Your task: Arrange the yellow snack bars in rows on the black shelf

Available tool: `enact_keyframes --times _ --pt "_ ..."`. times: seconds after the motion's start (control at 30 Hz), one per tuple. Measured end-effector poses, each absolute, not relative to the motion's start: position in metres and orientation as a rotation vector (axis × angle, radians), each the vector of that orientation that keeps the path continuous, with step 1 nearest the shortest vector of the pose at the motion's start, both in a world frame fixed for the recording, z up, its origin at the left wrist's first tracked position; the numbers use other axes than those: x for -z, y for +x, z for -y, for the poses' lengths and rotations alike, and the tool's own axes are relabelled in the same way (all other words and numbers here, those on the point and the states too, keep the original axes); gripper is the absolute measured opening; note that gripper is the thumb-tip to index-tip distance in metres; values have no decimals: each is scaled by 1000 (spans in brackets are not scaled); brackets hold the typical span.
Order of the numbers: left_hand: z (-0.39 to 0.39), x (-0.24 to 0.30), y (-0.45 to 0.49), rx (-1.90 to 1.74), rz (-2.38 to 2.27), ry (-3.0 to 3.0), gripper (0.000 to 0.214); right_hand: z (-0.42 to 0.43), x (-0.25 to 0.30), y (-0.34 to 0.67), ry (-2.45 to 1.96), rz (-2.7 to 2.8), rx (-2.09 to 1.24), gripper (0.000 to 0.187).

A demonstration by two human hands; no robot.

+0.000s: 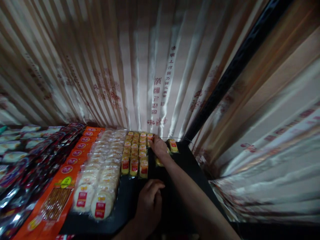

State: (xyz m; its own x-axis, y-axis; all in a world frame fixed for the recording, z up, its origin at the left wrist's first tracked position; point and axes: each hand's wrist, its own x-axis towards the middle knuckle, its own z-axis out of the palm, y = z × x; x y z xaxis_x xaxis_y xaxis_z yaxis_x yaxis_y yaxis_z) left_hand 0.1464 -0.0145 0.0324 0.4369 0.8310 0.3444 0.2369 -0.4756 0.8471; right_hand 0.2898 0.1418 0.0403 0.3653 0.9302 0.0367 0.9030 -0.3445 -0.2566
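My right hand (pixel 160 148) reaches to the far end of the yellow snack rows, its fingers closed on a small yellow packet (pixel 150 137) with a red label. Beneath and beside that hand lie another yellow packet (pixel 159 162), partly covered, and a separate one (pixel 173 145) at the back right. Nearer to me, my left hand (pixel 150 200) hovers over the black tabletop (pixel 172 206), fingers loosely bent, thumb apart, nothing visible in it. Just beyond it stand the yellow packets (pixel 134 165) in several overlapping rows.
Left of the yellow rows run two rows of round white wrapped crackers (pixel 101 203), then orange stick-snack bags (pixel 56 203) and dark shiny packets (pixel 22 180). Pleated printed curtain (pixel 160 66) hangs behind and to the right. A black slanted post (pixel 225 80) stands at the back right corner.
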Motion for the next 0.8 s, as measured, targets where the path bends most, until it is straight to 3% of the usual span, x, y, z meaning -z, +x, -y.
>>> enact_keyframes --times 0.33,0.5,0.8 --pt "10 -27 135 -913 -916 2084 33 -130 -42 294 -2302 1611 -75 37" --pt "9 -25 136 -971 -875 2145 32 -103 -36 340 -2176 1639 -84 30" --pt "6 -24 138 -995 -833 2204 31 -83 -35 371 -1919 2158 -250 44"
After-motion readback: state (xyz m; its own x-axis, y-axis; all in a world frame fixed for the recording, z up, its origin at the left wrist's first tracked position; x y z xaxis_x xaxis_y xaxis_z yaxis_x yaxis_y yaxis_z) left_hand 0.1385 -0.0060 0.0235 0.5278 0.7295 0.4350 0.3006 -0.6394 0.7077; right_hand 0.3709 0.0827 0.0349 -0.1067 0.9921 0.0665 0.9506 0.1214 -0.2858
